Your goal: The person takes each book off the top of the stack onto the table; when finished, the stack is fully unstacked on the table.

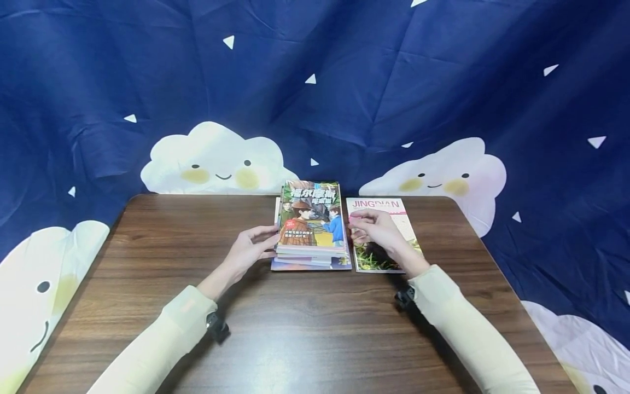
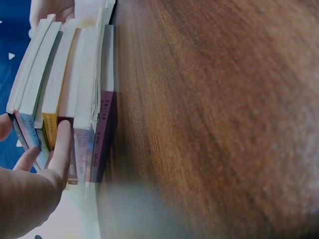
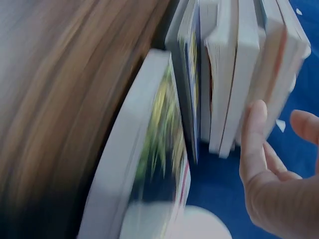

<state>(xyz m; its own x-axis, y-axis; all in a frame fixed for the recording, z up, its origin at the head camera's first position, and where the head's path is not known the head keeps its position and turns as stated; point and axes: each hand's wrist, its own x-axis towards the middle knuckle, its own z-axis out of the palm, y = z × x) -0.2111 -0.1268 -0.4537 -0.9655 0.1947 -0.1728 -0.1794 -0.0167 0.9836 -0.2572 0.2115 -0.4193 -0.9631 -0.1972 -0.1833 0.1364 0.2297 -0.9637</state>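
Note:
A stack of several books [image 1: 312, 219] lies near the far edge, topped by a comic-style cover with two figures. My left hand [image 1: 243, 251] is at the stack's left side; in the left wrist view its extended index finger [image 2: 62, 149] rests against the spines, thumb near the top cover. On the other side, my right hand [image 1: 378, 232] hovers above a book titled JINGDIAN [image 1: 400, 220], partly covering it. The right wrist view shows that hand's index fingertip [image 3: 257, 109] right at the page edges of the stacked books [image 3: 246, 64], thumb spread apart.
Both books and stack lie on a brown wood-grain table [image 1: 295, 317]. Behind it hangs a dark blue curtain [image 1: 315, 98] printed with smiling white clouds and small triangles. A narrow gap separates the stack from the JINGDIAN book. Each wrist carries a small black camera [image 1: 404, 297].

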